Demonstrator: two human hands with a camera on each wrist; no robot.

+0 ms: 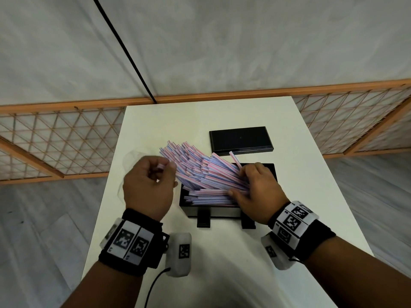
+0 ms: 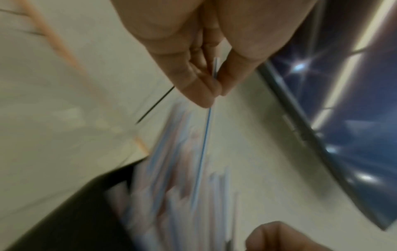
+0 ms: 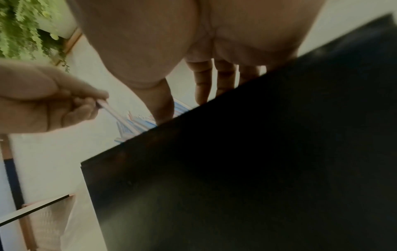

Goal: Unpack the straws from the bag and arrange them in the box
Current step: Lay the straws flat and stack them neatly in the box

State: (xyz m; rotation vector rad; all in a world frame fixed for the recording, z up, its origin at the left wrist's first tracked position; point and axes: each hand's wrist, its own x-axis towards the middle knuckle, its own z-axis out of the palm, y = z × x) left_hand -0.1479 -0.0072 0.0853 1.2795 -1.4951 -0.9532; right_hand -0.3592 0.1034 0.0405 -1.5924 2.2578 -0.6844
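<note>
A black box [image 1: 213, 210] stands mid-table with pink and blue striped straws [image 1: 200, 172] fanned out of it toward the upper left. My right hand [image 1: 239, 183] grips the right ends of the straws between thumb and fingers over the box [image 3: 257, 152]. One straw sticks up past its fingers. My left hand [image 1: 165, 166] pinches the tip of a single straw [image 2: 205, 139] between thumb and forefinger [image 2: 201, 96], at the left edge of the fan. In the right wrist view, the left hand [image 3: 53, 105] shows with that straw [image 3: 111, 110]. More straws lie flat inside the box.
The box's black lid [image 1: 240, 138] lies flat behind the box. A faint clear bag [image 1: 130, 158] sits at the table's left edge, partly behind my left hand. The white table [image 1: 222, 274] drops off on both sides. A wooden lattice screen [image 1: 55, 141] stands beyond it.
</note>
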